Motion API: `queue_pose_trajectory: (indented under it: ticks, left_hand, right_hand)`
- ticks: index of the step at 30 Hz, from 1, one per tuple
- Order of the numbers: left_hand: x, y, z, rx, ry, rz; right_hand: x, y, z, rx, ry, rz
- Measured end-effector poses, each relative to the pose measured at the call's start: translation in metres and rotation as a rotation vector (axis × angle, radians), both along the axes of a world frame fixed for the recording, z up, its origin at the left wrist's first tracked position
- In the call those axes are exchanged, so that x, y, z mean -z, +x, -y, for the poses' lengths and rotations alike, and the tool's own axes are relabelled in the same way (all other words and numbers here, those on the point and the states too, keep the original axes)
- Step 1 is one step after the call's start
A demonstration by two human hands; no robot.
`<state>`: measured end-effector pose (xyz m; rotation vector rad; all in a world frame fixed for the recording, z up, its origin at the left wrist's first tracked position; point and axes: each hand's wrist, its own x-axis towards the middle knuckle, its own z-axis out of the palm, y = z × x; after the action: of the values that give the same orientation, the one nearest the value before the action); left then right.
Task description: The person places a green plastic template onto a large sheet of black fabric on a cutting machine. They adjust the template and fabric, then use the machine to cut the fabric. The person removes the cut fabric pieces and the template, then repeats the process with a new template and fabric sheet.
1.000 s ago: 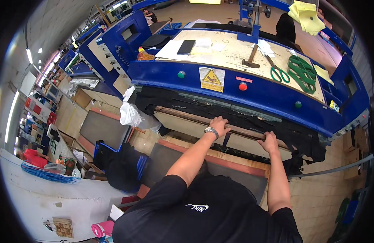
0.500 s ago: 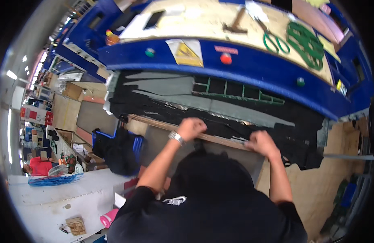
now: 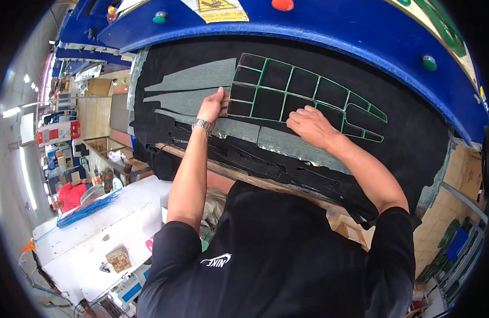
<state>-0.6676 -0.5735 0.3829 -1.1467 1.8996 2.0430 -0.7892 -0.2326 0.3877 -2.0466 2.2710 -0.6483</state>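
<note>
Now off the near wooden edge, your left grip pinches the left end of the green frame over black material, your curled right grip's hold is unclear, so positioning seems underway.

Ceiling tubes glare white at left; the fisheye corners blacken.

We see shiny metal frame, matt black clothlike sheet, rough grey surface, glossy blue-painted beam, coarse wooden edge.
</note>
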Motion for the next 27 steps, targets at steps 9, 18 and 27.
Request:
queue_pose_trajectory:
  ticks: [9, 18, 27]
  left_hand:
    - [0.015, 0.029, -0.010, 0.364, -0.627, -0.068]
    - [0.000, 0.005, -0.050, 0.354, -1.041, -0.022]
    - [-0.076, 0.028, -0.091, 0.414, -0.459, -0.501]
  right_hand:
    - [-0.151, 0.065, -0.049, 0.049, -0.018, -0.022]
    - [-0.103, 0.156, -0.100, -0.019, 0.272, 0.219]
    - [-0.068, 0.157, -0.088, 0.124, 0.130, 0.319]
